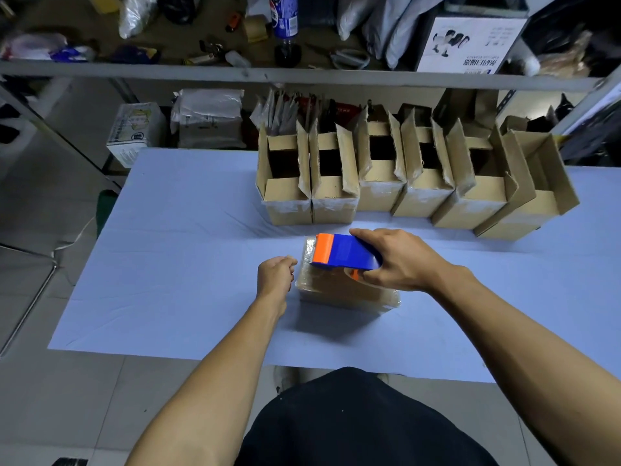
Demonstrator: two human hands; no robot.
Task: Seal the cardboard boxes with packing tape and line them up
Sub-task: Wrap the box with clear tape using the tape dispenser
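Note:
A closed cardboard box (339, 292) with shiny tape on it lies in the middle of the blue table (168, 264). My right hand (400, 260) grips a blue and orange tape dispenser (342, 253) over the box's top, its orange end toward the far left corner. My left hand (275, 275) sits at the box's left side with its fingers curled; whether it touches the box is unclear. Several open cardboard boxes (403, 176) stand in a row along the table's far edge, flaps up.
Behind the table runs a metal shelf (268, 74) holding a soda bottle (285, 18), bags, a tape roll and a white printed box. Wrapped packages (208, 117) sit under it. Grey floor lies left of the table.

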